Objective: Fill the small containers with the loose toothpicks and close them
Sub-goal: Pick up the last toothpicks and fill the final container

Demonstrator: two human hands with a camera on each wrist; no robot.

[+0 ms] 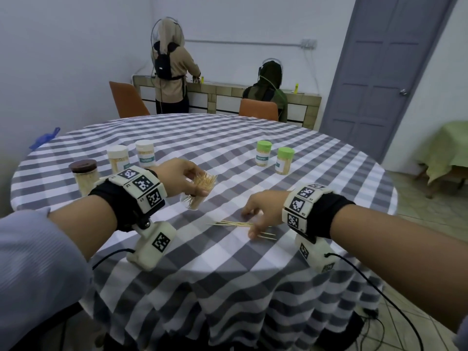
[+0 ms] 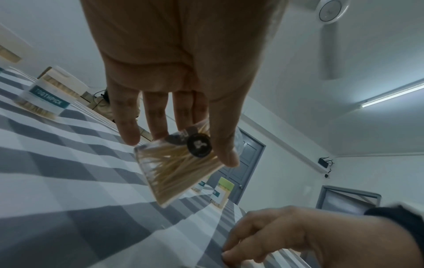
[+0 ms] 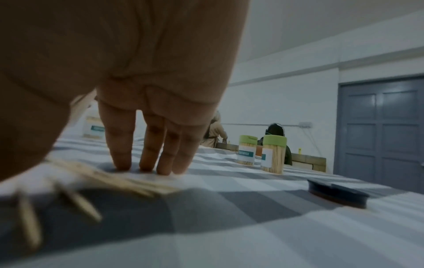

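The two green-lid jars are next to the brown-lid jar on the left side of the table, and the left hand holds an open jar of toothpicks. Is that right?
Not quite. The head view shows the two green-lid jars on the far right, apart from the brown-lid jar; white-lid jars stand beside that one. The left hand does hold the open jar of toothpicks.

Bare cloth (image 1: 316, 173) rightward, green-lidded containers (image 1: 274, 158) behind, dark lid (image 3: 337, 193) nearby

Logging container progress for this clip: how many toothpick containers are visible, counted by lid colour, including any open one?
Green lid: 2
White lid: 2
Brown lid: 1
Open, no lid, held in left hand: 1
Total: 6
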